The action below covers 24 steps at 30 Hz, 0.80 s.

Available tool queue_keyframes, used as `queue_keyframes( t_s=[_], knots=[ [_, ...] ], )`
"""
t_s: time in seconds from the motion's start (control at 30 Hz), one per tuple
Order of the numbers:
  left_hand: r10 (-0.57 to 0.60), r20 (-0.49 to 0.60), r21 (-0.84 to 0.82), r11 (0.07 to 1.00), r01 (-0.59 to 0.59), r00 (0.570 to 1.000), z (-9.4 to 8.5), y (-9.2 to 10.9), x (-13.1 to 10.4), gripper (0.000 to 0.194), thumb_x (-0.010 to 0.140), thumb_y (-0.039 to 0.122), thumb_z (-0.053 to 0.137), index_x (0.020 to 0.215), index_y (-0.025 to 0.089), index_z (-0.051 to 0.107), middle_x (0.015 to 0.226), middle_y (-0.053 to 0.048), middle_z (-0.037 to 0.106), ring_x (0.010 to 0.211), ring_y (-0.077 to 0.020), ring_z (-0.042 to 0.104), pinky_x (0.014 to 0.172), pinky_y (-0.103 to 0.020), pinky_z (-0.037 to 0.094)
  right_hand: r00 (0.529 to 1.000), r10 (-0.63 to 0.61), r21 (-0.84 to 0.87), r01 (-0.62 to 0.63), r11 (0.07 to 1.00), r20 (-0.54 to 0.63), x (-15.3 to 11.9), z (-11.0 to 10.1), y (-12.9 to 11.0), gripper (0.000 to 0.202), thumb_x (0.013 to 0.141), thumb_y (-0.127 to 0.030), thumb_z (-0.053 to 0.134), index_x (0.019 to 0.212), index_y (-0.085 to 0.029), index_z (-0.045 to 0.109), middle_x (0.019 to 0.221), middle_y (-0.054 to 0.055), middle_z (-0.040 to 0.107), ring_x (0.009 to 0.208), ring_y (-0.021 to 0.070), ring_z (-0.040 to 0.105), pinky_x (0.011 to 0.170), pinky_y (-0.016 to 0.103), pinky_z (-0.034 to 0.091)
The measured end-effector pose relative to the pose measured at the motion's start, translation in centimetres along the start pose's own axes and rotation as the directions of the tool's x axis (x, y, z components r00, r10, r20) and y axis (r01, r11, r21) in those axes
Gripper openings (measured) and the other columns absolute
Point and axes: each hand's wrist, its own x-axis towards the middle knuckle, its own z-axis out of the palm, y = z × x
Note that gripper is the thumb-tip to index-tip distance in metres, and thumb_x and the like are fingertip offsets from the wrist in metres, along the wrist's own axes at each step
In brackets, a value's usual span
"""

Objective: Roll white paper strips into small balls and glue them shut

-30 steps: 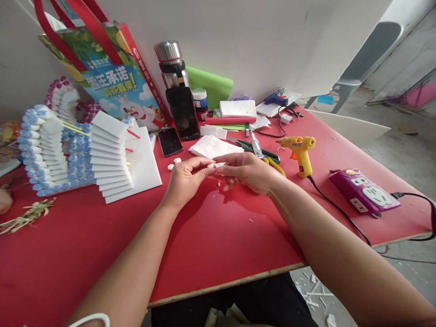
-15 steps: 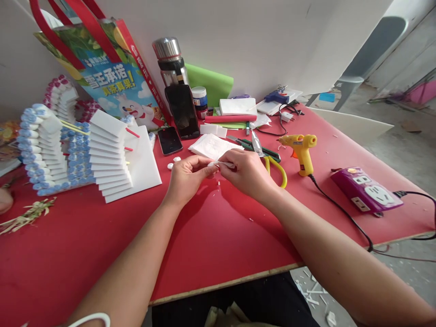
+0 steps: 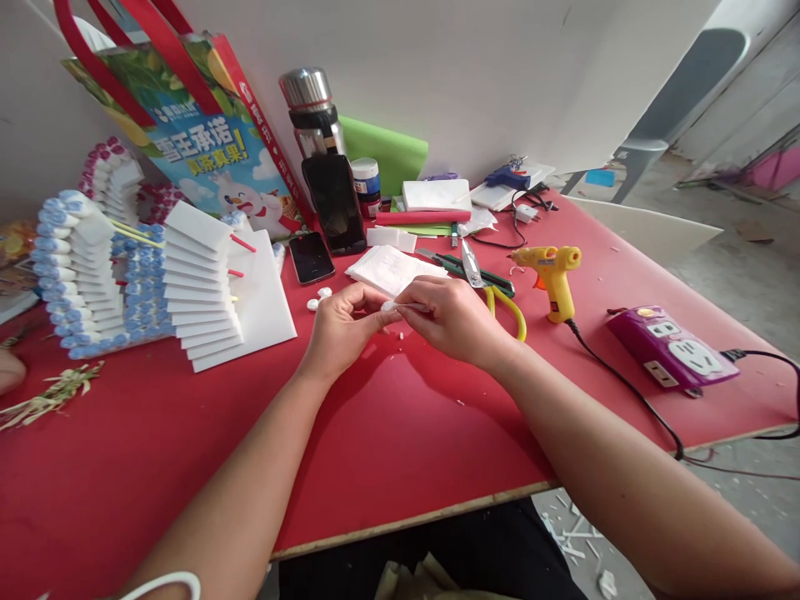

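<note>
A small white piece of rolled tissue (image 3: 390, 306) is pinched between my two hands above the red table. My left hand (image 3: 346, 332) grips its left end between thumb and forefinger. My right hand (image 3: 451, 315) is closed on the thin twisted end at the right. Just behind the hands lies a stack of white tissues (image 3: 388, 268). Several small white rolled rosettes (image 3: 318, 301) sit left of my left hand. Yellow-handled scissors (image 3: 509, 312) lie beside my right hand, their handles partly hidden by it.
A yellow glue gun (image 3: 553, 279) and purple power strip (image 3: 672, 346) stand at right, with a cord toward the front edge. White stepped foam models (image 3: 203, 292) are at left. A phone (image 3: 312, 257), steel flask (image 3: 309, 108), box cutter (image 3: 459, 268) and bag (image 3: 206, 142) stand or lie behind.
My right hand's fingers have shifted slightly on the tissue, and its rolled end shows a little more between the hands. The things on the table have not moved.
</note>
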Motion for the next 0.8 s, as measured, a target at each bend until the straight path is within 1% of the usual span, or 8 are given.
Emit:
queue_keyframes(
  t_s=[0.13, 0.23, 0.33, 0.4, 0.5, 0.63, 0.8],
  knots=[
    [0.040, 0.016, 0.043, 0.998, -0.041, 0.999, -0.08, 0.08, 0.02, 0.042, 0.072, 0.051, 0.083, 0.096, 0.018, 0.078, 0.073, -0.002, 0.070, 0.061, -0.0138, 0.062, 0.063, -0.027, 0.054, 1.000, 0.010, -0.005, -0.010, 1.000, 0.008, -0.02, 0.15, 0.06, 0.014, 0.092, -0.017, 0.056, 0.086, -0.016, 0.069, 0.082, 0.004, 0.067, 0.070, 0.0136, 0.055, 0.064, 0.026, 0.035],
    [0.050, 0.015, 0.054, 0.997, -0.051, 0.999, -0.07, 0.10, -0.01, 0.039, 0.074, 0.051, 0.082, 0.094, 0.017, 0.079, 0.078, -0.004, 0.073, 0.060, -0.0129, 0.061, 0.062, -0.026, 0.053, 0.999, 0.046, -0.031, -0.046, 0.998, -0.005, -0.04, 0.42, 0.14, 0.014, 0.092, -0.018, 0.056, 0.085, -0.016, 0.068, 0.081, 0.005, 0.067, 0.071, 0.0145, 0.055, 0.065, 0.026, 0.036],
    [0.029, 0.006, 0.071, 0.997, -0.030, 1.000, 0.01, 0.18, -0.09, 0.038, 0.075, 0.051, 0.082, 0.091, 0.017, 0.079, 0.080, -0.004, 0.074, 0.060, -0.0120, 0.060, 0.060, -0.024, 0.052, 0.994, 0.094, -0.073, -0.097, 0.993, -0.047, -0.03, 0.59, 0.13, 0.014, 0.091, -0.018, 0.057, 0.080, -0.016, 0.066, 0.080, 0.005, 0.066, 0.071, 0.0151, 0.055, 0.065, 0.027, 0.036],
    [0.019, 0.003, 0.079, 0.997, -0.019, 1.000, 0.03, 0.21, -0.13, 0.039, 0.074, 0.052, 0.082, 0.090, 0.017, 0.079, 0.079, -0.005, 0.074, 0.059, -0.0120, 0.059, 0.058, -0.024, 0.052, 0.994, 0.096, -0.077, -0.101, 0.992, -0.059, -0.03, 0.58, 0.06, 0.014, 0.090, -0.017, 0.057, 0.078, -0.016, 0.065, 0.079, 0.004, 0.067, 0.070, 0.0148, 0.054, 0.064, 0.027, 0.035],
    [0.019, 0.003, 0.072, 0.997, -0.019, 1.000, -0.06, 0.19, -0.14, 0.040, 0.072, 0.054, 0.082, 0.087, 0.016, 0.078, 0.078, -0.005, 0.074, 0.057, -0.0121, 0.059, 0.056, -0.024, 0.051, 0.997, 0.061, -0.028, -0.062, 0.998, -0.040, -0.05, 0.39, -0.02, 0.014, 0.090, -0.016, 0.057, 0.079, -0.017, 0.066, 0.080, 0.004, 0.068, 0.070, 0.0144, 0.055, 0.065, 0.026, 0.036],
    [0.016, 0.014, 0.071, 0.997, -0.017, 1.000, -0.24, 0.10, -0.22, 0.041, 0.070, 0.054, 0.084, 0.081, 0.016, 0.075, 0.073, -0.004, 0.072, 0.055, -0.0118, 0.058, 0.053, -0.024, 0.049, 1.000, 0.020, 0.053, -0.020, 0.998, 0.009, -0.10, 0.12, 0.05, 0.014, 0.091, -0.014, 0.056, 0.088, -0.017, 0.070, 0.083, 0.004, 0.070, 0.072, 0.0141, 0.057, 0.065, 0.026, 0.038],
    [-0.010, 0.031, 0.122, 0.993, 0.007, 0.999, -0.22, -0.09, -0.38, 0.039, 0.067, 0.051, 0.086, 0.072, 0.017, 0.070, 0.063, 0.000, 0.067, 0.047, -0.0092, 0.051, 0.046, -0.023, 0.039, 0.998, 0.026, 0.071, -0.030, 0.997, 0.058, -0.09, 0.22, 0.36, 0.015, 0.091, -0.015, 0.057, 0.090, -0.016, 0.072, 0.083, 0.004, 0.070, 0.071, 0.0137, 0.058, 0.065, 0.025, 0.038]
  ],
)
